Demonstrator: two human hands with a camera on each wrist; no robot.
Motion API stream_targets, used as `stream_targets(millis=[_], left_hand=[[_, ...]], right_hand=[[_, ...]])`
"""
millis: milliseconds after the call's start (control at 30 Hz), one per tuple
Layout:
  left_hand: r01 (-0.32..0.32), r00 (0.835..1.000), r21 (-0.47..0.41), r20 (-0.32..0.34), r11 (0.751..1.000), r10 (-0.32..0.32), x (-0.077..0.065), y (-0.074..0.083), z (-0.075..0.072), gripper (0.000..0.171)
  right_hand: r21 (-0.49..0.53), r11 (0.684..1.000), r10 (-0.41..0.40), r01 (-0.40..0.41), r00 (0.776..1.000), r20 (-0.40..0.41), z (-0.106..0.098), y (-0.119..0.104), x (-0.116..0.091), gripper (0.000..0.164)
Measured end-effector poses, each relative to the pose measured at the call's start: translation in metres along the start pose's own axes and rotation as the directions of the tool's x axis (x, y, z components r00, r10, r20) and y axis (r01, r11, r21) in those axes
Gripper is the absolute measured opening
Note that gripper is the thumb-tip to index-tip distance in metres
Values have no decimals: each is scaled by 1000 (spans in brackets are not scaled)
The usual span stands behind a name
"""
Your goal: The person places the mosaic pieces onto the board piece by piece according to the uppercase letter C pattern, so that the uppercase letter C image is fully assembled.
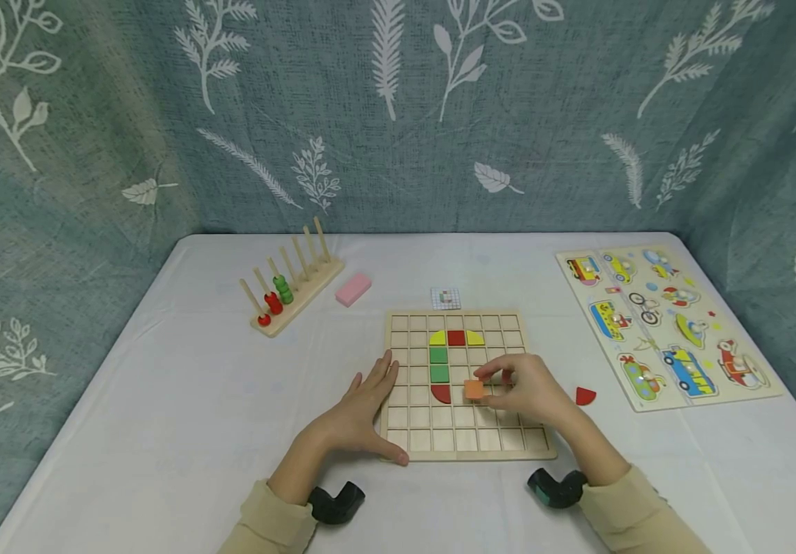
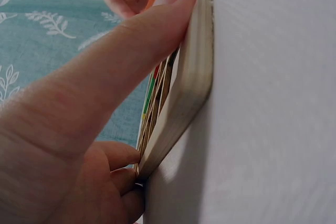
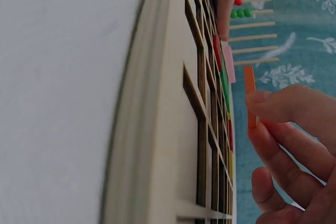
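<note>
My right hand [image 1: 522,388] pinches an orange square tile [image 1: 474,389] between thumb and fingertips, above the wooden grid board [image 1: 407,419]. In the right wrist view the tile [image 3: 251,95] is seen edge-on, apart from the board. A bit of red shows behind the fingers, its shape hidden. Spread out, my left hand [image 1: 363,412] rests along the board's left side, thumb at the near edge. On the grid lie two yellow quarter-rounds around a red square [image 1: 456,338], then two green squares [image 1: 438,373] in a column and a red quarter-round [image 1: 441,394] below.
A loose red quarter-round [image 1: 585,396] lies right of the board. Behind the board is a small pattern card [image 1: 446,298]. Toward the back left are a pink block [image 1: 353,290] and a peg stand [image 1: 308,296] with red and green beads. A vehicle puzzle [image 1: 640,385] lies at right.
</note>
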State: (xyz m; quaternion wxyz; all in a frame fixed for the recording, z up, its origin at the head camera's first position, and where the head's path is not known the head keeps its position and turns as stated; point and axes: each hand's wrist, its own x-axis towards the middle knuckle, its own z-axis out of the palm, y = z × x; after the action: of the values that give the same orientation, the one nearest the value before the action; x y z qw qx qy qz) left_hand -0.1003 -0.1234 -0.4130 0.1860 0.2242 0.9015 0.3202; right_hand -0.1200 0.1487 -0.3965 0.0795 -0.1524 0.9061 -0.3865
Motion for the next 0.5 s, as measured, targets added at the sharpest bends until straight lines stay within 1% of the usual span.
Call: stream_targets(millis=[300,500], left_hand=[[1,1000,4,1,1000,-1,1,0,0,129],[-3,1000,5,-1,1000,3,1,0,0,129]], right_hand=[[20,1000,7,-7,1000,25,7,-1,5,26],[5,1000,2,-2,1000,25,12,-1,7,25]])
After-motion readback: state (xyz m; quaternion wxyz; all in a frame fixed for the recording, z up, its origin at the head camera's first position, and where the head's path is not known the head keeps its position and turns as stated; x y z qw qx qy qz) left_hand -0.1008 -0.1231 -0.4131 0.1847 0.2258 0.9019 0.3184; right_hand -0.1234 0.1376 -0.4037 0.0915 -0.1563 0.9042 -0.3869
